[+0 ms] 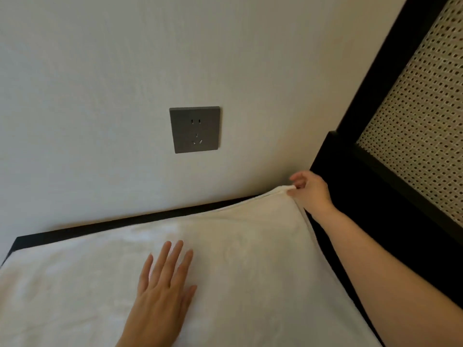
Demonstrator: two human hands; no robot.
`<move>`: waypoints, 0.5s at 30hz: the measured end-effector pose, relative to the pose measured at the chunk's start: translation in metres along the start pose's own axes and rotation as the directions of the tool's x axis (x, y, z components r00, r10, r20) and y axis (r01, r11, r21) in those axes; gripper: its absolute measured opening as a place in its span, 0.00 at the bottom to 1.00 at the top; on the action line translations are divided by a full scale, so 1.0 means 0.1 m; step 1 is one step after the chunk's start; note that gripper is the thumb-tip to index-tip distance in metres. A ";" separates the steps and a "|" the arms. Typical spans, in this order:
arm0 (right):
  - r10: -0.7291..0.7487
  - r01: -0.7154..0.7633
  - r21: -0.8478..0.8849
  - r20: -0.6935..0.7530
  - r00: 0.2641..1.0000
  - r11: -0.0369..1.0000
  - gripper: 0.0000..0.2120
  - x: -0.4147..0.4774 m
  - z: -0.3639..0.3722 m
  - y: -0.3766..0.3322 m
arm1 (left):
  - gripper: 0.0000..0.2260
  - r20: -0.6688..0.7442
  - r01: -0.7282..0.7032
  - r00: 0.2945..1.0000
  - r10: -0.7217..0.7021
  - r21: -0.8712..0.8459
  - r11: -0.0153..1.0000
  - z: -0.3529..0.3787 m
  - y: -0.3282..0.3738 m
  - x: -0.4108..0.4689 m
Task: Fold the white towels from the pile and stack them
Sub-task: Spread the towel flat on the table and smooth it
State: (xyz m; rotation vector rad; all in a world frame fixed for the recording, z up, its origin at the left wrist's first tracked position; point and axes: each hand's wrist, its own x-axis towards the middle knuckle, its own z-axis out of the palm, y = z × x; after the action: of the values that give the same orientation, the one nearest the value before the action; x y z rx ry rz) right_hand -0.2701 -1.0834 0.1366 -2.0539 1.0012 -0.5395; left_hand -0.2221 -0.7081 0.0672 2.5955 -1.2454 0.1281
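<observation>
One white towel, left hand flat, right hand pinching corner

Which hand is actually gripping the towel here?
The right hand, pinching the far corner of the white towel. The left hand only lies flat on it, fingers straight.

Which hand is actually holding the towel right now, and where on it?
The right hand pinches the white towel at its far right corner. The left hand only presses flat on its middle.

white towel | black table | grey socket | cream wall
</observation>
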 end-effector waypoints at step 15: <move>0.166 -0.159 -0.185 0.020 0.986 0.970 0.12 0.33 0.19 0.35 | 0.27 -0.018 0.146 0.989 -0.147 -0.044 0.988 0.11 -0.18 0.27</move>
State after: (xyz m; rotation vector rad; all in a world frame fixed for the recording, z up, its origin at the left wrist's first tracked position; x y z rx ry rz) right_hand -0.2543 -1.1143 0.0988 -2.1080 1.2239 -0.3350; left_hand -0.1911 -0.7209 0.0585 2.6303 -1.0346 0.1001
